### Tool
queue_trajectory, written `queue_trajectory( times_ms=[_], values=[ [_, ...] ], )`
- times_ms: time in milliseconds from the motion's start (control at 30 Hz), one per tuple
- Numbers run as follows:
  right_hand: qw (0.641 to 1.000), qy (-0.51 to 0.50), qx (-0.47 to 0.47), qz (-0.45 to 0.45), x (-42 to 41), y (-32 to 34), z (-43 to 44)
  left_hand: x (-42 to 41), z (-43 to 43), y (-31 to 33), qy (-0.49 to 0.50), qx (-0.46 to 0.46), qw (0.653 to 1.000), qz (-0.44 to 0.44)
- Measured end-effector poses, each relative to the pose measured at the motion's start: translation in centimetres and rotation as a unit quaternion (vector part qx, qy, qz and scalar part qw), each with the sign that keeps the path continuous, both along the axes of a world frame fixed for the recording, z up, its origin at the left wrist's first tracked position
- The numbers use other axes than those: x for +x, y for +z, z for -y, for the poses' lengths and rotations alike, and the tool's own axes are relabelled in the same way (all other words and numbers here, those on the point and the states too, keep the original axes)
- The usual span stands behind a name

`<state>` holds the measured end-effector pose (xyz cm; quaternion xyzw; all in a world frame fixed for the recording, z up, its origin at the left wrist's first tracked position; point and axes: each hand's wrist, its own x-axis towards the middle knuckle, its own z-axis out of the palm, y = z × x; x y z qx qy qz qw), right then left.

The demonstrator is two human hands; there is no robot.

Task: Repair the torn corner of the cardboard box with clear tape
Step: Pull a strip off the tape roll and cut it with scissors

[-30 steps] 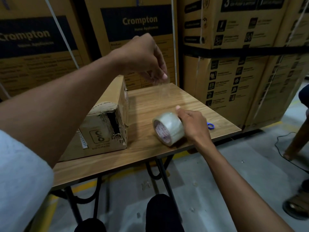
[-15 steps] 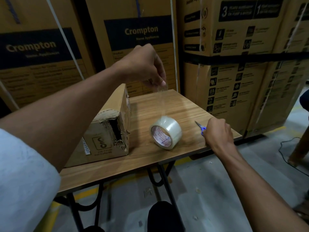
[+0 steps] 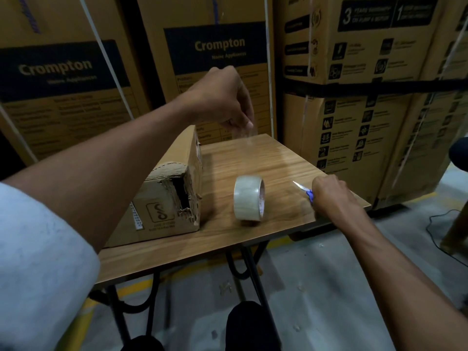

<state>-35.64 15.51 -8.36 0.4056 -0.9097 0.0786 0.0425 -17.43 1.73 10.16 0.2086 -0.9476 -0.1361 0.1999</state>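
Pinching tape end (image 3: 244, 134) — left hand (image 3: 222, 97) raised, right hand (image 3: 329, 196) gripping scissors (image 3: 304, 190) near table (image 3: 278, 158) edge

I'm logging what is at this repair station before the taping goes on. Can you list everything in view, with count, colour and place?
small cardboard box: 1, brown, left part of the table, near corner torn open
tape roll: 1, clear, on edge at table centre, a strip rising from it
scissors: 1, blue handles, at the table's right edge
table: 1, wood-grain top, black legs
large cartons: several, brown with dark labels, stacked behind the table
cable: 1, black, on the floor at right
left hand: 1, raised above the table, pinching the tape strip's end
right hand: 1, closed on the scissors
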Motion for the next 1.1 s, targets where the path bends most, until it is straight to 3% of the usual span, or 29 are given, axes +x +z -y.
queue_trajectory(
  times_ms=[467,600,767,933,1100],
  values=[
    [0.992,-0.015,0.049,0.114,0.2,2.6,0.1,-0.4,0.1,0.0,0.002,-0.010,1.000,0.006],
    [0.987,-0.007,-0.004,0.163,-0.7,2.8,0.2,-0.4,0.2,-0.1,0.011,-0.012,1.000,0.002],
    [0.969,0.094,-0.129,0.186,-0.7,4.2,-0.6,-0.3,0.3,-0.2,0.003,-0.016,1.000,-0.002],
    [0.921,0.120,-0.263,0.261,0.1,5.1,-0.2,-0.4,0.4,-0.2,0.012,-0.037,0.999,0.004],
    [0.937,0.154,-0.253,0.185,0.6,5.0,0.2,-0.2,0.5,-0.3,0.013,-0.044,0.999,0.003]
  ],
)
